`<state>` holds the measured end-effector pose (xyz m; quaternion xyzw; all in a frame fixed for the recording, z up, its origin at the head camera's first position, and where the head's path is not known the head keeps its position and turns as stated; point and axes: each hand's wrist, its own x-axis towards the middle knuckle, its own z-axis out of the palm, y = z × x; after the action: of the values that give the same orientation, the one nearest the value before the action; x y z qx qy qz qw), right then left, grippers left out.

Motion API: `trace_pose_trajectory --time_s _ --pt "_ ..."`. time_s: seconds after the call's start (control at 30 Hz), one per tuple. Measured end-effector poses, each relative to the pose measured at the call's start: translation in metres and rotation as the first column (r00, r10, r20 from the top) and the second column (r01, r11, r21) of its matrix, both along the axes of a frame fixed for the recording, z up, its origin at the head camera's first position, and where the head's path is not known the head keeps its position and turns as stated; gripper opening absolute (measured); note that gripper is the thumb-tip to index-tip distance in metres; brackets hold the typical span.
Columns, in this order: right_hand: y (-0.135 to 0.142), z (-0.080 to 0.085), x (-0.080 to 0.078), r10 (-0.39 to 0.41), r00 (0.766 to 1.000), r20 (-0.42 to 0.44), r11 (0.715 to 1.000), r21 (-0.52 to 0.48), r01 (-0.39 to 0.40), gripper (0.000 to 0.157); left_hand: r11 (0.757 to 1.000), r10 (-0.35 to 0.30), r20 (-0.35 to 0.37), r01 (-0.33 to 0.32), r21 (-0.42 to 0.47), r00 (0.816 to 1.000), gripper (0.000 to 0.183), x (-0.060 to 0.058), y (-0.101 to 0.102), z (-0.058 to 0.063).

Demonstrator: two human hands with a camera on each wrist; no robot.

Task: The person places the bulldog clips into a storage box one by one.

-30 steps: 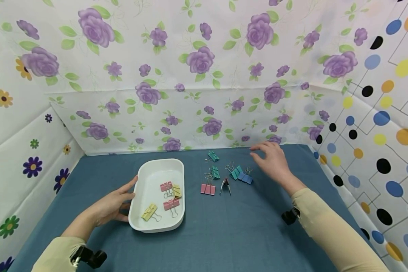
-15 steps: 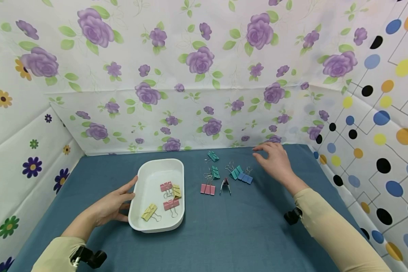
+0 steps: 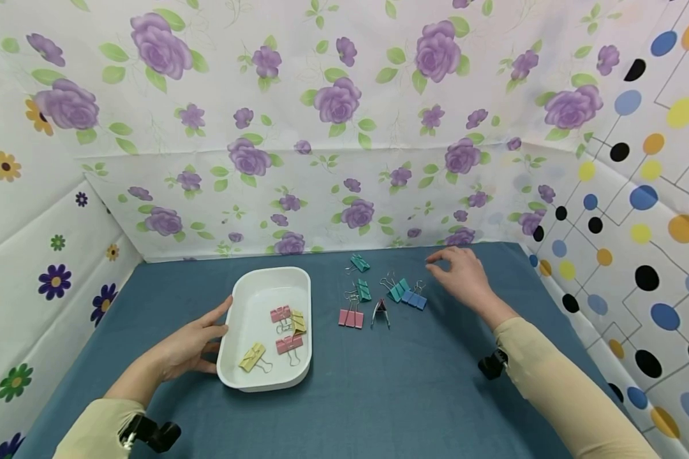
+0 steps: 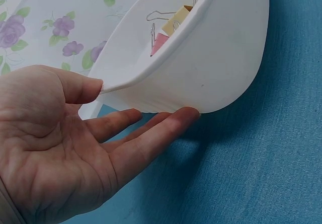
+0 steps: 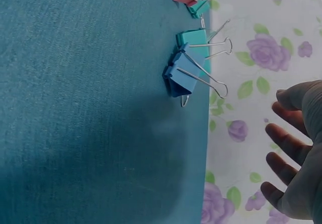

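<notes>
Fingertips of my left hand (image 3: pixel 186 347) touch the left side of a white tray (image 3: pixel 264 387). In the left wrist view, the thumb is at the rim and the nearly straight fingers reach along the lower wall. Two pink binder clips (image 3: pixel 289 345) and two yellow binder clips (image 3: pixel 252 357) lie in the tray. My right hand (image 3: pixel 461 275) hovers with loosely bent fingers, holding nothing, right of a blue binder clip (image 3: pixel 414 300). Teal binder clips (image 3: pixel 398 291) lie beside and left of the blue one. Nearer the tray is another pink clip (image 3: pixel 351 319).
One more binder clip (image 3: pixel 381 313) stands end-on between the pink and blue ones. A blue cloth (image 3: pixel 379 395) covers the table. Behind rises a floral sheet (image 3: pixel 379 191), and a dotted sheet (image 3: pixel 666 255) hangs on the right.
My right hand shifts slightly right, then a touch back left, staying beyond the blue clip. The left hand, tray and clips stay put.
</notes>
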<state>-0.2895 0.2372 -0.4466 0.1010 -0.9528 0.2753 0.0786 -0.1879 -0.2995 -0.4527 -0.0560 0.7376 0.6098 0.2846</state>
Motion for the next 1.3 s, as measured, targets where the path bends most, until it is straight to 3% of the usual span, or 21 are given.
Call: trace_pose_trajectory --time_s 0.33,0.9,1.3 --pt "-0.001 -0.014 0.0 -0.001 0.988 0.157 1.0 -0.002 0.001 0.025 1.0 0.004 0.002 -0.004 0.004 1.0 0.069 0.0 0.0 -0.001" --pt "0.0 -0.026 -0.003 0.002 0.979 0.203 1.0 0.019 -0.006 0.023 0.999 -0.026 -0.008 0.026 0.02 1.0 0.069 0.0 -0.001 0.0" --pt "0.001 -0.028 -0.006 0.009 0.978 0.206 0.999 0.032 -0.016 0.022 1.0 -0.004 -0.006 0.004 0.021 1.0 0.068 0.0 0.0 0.001"
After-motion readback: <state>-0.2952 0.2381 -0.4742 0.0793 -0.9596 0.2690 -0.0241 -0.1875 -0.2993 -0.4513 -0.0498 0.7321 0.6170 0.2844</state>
